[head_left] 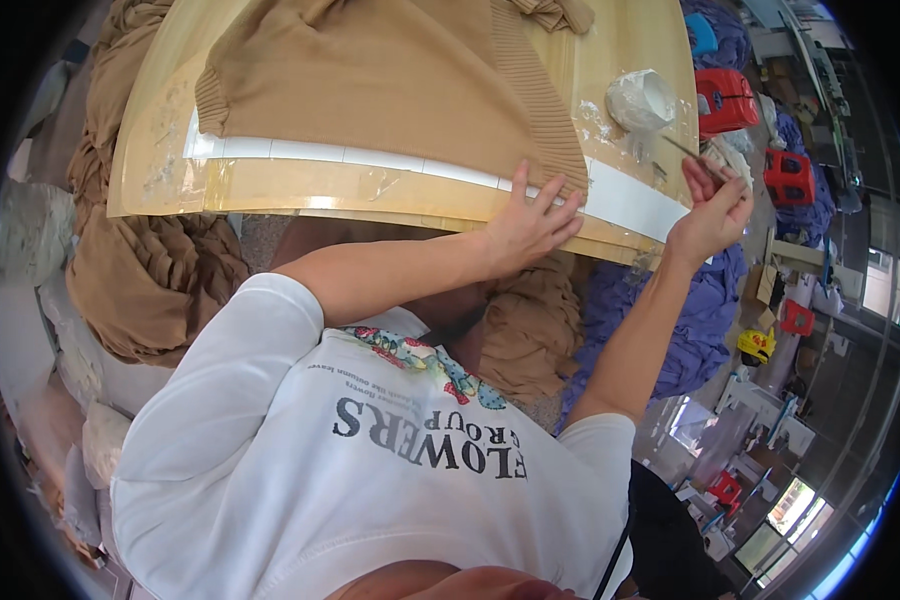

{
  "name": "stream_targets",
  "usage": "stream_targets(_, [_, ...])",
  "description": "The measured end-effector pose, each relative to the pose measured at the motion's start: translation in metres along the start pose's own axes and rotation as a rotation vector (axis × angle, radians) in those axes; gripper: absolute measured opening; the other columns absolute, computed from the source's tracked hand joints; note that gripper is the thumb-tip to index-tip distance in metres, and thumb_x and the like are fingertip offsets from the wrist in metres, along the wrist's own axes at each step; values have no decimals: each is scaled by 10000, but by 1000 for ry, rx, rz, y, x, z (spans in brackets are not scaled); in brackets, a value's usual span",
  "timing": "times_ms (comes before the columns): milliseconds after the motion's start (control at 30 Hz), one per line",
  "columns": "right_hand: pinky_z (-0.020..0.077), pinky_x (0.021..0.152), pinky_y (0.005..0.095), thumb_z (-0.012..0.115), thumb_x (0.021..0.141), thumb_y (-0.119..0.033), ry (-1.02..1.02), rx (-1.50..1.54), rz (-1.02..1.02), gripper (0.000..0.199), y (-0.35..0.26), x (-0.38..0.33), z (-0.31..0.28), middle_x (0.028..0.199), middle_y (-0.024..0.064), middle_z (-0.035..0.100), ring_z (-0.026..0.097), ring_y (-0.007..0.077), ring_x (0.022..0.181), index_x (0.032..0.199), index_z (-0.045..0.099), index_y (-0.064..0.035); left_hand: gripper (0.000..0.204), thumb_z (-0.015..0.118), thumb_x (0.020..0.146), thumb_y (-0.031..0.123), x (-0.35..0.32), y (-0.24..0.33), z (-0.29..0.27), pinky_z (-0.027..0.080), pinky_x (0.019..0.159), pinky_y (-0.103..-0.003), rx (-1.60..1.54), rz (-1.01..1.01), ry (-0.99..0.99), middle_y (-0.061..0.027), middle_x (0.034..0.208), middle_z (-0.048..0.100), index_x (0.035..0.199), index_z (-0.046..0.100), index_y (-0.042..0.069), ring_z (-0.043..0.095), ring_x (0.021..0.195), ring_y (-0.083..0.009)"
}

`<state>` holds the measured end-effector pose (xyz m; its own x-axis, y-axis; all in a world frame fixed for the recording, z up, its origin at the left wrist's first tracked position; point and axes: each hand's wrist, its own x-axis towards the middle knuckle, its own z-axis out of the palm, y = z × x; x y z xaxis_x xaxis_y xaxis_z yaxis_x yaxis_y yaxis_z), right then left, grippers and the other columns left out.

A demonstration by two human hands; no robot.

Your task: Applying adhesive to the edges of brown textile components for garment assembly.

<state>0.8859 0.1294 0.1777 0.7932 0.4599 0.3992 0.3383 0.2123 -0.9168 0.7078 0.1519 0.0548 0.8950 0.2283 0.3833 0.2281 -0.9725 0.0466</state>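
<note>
A brown knitted garment (390, 85) with ribbed edges lies spread on the wooden table. Along its near edge runs a white strip (380, 162) with marked lines. My left hand (535, 228) rests with fingers spread on the near right corner, touching the ribbed band (545, 100) and the strip. To the right, my right hand (712, 212) is raised by the table's edge, its fingers closed on a thin dark stick-like tool (682, 148). The tool points up and left, toward a plastic-wrapped white cup (642, 100). Its exact kind is too small to tell.
The pale wooden table (270, 188) ends just in front of me. Brown fabric (155, 275) is heaped at the left, and more hangs below the edge. Purple fabric (670, 335) lies under my right forearm. Red stools (725, 100) stand beyond the right side.
</note>
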Motion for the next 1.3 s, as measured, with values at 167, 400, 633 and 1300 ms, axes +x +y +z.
stream_targets(167, [516, 713, 261, 501, 869, 5, -135, -95, 60, 143, 6, -78, -3, 880, 128, 572, 618, 183, 763, 991, 429, 26, 435, 502, 774, 284, 2, 2, 4, 272, 859, -685, -23, -15, 34, -89, 1304, 356, 1190, 465, 160, 333, 1200, -334])
stream_targets(400, [486, 691, 214, 538, 854, 5, -193, -78, 80, 134, 23, -97, 1, 867, 93, 573, 606, 135, 750, 961, 460, 24, 419, 495, 784, 298, 3, 2, 7, 267, 861, -689, 3, -6, 42, -84, 1282, 366, 1189, 477, 193, 336, 1199, -331])
stream_targets(633, [483, 666, 215, 541, 852, 5, -207, -188, 59, 101, 15, -97, 15, 824, 85, 579, 604, 130, 726, 930, 480, 22, 445, 499, 779, 294, 0, 1, 11, 246, 855, -708, -41, -5, 79, -92, 1260, 384, 1207, 478, 174, 339, 1198, -335])
stream_targets(1300, [476, 641, 212, 590, 836, -58, -663, -334, 6, 115, 14, -138, 119, 777, 68, 599, 598, 117, 715, 918, 540, 7, 416, 479, 815, 243, 12, 42, 101, 335, 961, -493, 186, -131, 216, -79, 1317, 397, 1215, 447, 131, 325, 1253, -254])
